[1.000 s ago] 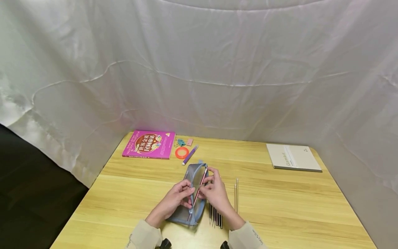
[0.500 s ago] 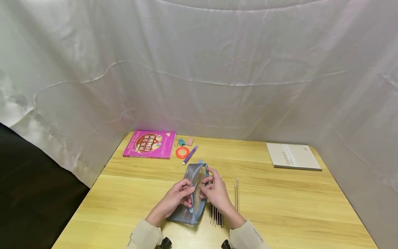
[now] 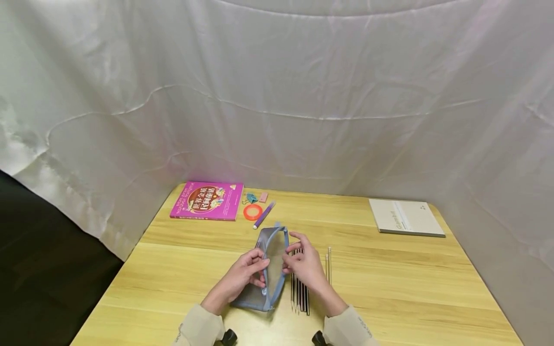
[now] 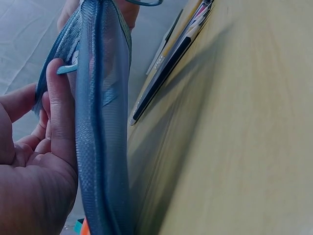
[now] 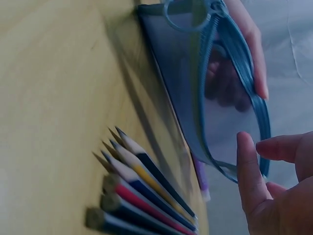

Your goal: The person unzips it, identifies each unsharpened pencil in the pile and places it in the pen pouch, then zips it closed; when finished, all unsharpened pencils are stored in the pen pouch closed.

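A grey-blue mesh pencil case stands unzipped on the table with its mouth spread. My left hand pinches the left zipper edge of the mouth; in the left wrist view its thumb and fingers bend around that edge. At the case's right side is my right hand, its fingertips at the rim and nothing seen held. The right wrist view shows these fingers parted over the mouth. Beside the case, partly under my right hand, lie several dark pencils. What lies inside the case is hard to make out.
Two pale pencils lie right of my right wrist. Behind the case are a purple marker, an orange tape roll, a teal binder clip and a pink eraser. A magenta book and a pale notebook lie farther out.
A reddish pencil held by my right hand in the case's mouth has dropped in from sight. My right hand has shifted slightly right, and the mouth now gapes wider.
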`<state>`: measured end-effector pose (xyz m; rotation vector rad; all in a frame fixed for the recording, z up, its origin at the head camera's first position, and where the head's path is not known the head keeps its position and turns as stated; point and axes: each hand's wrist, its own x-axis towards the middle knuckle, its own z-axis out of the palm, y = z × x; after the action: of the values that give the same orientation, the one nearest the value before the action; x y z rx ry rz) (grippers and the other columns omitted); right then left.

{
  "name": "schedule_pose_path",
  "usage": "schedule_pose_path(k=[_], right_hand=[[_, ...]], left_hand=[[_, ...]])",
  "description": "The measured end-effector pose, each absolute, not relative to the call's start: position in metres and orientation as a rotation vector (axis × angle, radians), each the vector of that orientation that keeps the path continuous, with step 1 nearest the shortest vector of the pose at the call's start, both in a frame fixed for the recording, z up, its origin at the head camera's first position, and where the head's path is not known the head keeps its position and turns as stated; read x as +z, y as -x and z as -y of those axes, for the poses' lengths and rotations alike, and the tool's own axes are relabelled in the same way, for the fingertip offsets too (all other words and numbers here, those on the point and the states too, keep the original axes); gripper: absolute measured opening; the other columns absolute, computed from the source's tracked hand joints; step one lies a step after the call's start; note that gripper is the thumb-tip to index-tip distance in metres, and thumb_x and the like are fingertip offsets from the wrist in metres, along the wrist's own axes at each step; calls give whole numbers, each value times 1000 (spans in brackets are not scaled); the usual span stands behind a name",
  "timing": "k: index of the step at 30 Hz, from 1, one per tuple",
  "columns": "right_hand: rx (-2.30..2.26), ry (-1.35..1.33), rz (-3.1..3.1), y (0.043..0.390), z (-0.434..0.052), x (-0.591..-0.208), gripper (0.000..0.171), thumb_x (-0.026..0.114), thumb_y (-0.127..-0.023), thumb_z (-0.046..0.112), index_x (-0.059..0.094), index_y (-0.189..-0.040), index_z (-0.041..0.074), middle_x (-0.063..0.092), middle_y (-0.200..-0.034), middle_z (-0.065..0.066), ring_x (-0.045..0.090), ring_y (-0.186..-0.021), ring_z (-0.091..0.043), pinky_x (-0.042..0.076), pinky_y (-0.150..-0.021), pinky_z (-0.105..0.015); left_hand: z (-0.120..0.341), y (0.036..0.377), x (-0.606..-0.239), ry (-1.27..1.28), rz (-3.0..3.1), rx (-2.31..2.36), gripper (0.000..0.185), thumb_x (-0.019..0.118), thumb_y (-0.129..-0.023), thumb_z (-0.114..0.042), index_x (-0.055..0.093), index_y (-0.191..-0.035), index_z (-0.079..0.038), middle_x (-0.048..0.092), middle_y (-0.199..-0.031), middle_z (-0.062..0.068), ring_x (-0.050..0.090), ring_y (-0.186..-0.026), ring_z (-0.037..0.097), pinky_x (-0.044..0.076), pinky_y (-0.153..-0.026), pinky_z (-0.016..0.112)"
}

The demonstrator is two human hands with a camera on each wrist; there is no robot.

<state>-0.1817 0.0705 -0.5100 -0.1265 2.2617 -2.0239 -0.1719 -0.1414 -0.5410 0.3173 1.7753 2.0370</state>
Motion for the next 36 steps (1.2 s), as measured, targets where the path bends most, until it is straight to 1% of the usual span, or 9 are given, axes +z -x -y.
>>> schedule_pose_path(k=[3, 9, 13, 16, 23, 31, 36], right_hand=[[-2057, 93, -2254, 185, -82, -505, 64, 68, -91, -10, 47, -149, 3, 59, -115, -26, 70, -71, -24, 67, -67, -39], [-2007, 1, -2340, 191, -112, -503, 56, 70, -92, -7, 55, -143, 6, 62, -111, -22, 71, -74, -28, 67, -68, -37], [-1922, -36, -2398, 191, -126, -507, 56, 70, -92, -6, 53, -144, 5, 63, -110, -21, 72, -76, -32, 67, -71, -43], [-1873, -59, -2410, 191, -131, -512, 58, 70, -91, -6, 52, -145, 2, 64, -110, -20, 72, -78, -34, 67, -71, -44], [-1773, -79, -2459, 192, -131, -524, 58, 71, -88, -8, 53, -143, 0, 65, -108, -19, 72, -72, -28, 66, -66, -38], [-1685, -62, -2473, 194, -127, -534, 59, 73, -86, -10, 54, -141, 0, 64, -107, -20, 68, -67, -22, 65, -60, -35], [-1604, -43, -2539, 196, -124, -540, 60, 74, -85, -10, 55, -141, 0, 64, -101, -16, 65, -61, -19, 63, -56, -32]], left_hand=[[141, 171, -540, -318, -1769, 2041, 19, 60, -106, -22, 50, -102, -7, 56, -86, 0, 61, -70, 10, 64, -62, 26], [141, 171, -542, -304, -1768, 2045, 18, 60, -106, -21, 49, -102, -8, 55, -85, 0, 61, -70, 10, 64, -62, 26], [142, 171, -542, -298, -1773, 2046, 18, 60, -106, -21, 49, -102, -8, 55, -85, 0, 60, -70, 10, 64, -62, 26], [142, 171, -542, -296, -1776, 2046, 18, 60, -106, -21, 49, -102, -8, 55, -85, 0, 60, -70, 10, 64, -62, 26], [142, 171, -542, -289, -1781, 2049, 18, 60, -106, -22, 48, -102, -9, 55, -85, -1, 60, -71, 10, 64, -63, 26], [141, 171, -544, -286, -1762, 2057, 19, 61, -106, -24, 49, -102, -9, 55, -85, -1, 60, -70, 10, 64, -63, 26], [142, 170, -544, -302, -1757, 2062, 19, 61, -105, -25, 50, -102, -10, 56, -85, -2, 61, -70, 9, 64, -63, 26]])
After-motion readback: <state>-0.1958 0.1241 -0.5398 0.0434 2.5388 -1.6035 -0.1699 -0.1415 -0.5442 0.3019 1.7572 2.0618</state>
